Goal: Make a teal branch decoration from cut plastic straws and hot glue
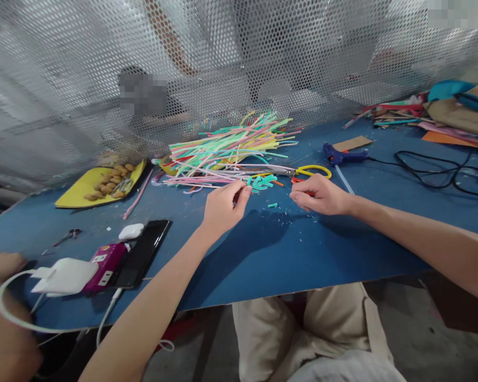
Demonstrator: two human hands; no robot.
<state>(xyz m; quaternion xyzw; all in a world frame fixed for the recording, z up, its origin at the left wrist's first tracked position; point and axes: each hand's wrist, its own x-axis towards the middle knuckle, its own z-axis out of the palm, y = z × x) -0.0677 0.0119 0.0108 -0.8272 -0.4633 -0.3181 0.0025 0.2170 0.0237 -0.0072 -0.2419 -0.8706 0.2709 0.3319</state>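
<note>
My left hand (226, 208) is closed, thumb and forefinger pinched together at the left edge of a small heap of short teal pieces (262, 183). Whatever sits between those fingertips is too small or hidden to make out. My right hand (321, 194) is curled around a small red object (298, 181); the fingers hide most of it. One loose teal piece (272, 205) lies between the hands, among pale crumbs. Just behind are scissors with yellow handles (314, 170) and a large pile of pastel pipe cleaners (231, 146).
A blue glue gun (344, 155) with a black cord lies at the right. Peanut-like brown pieces rest on a yellow sheet (74, 191) at the left. Nearer are a phone (143, 254), a white charger (69, 276) and another person's arm (3, 318). A perforated metal screen (207, 90) stands behind.
</note>
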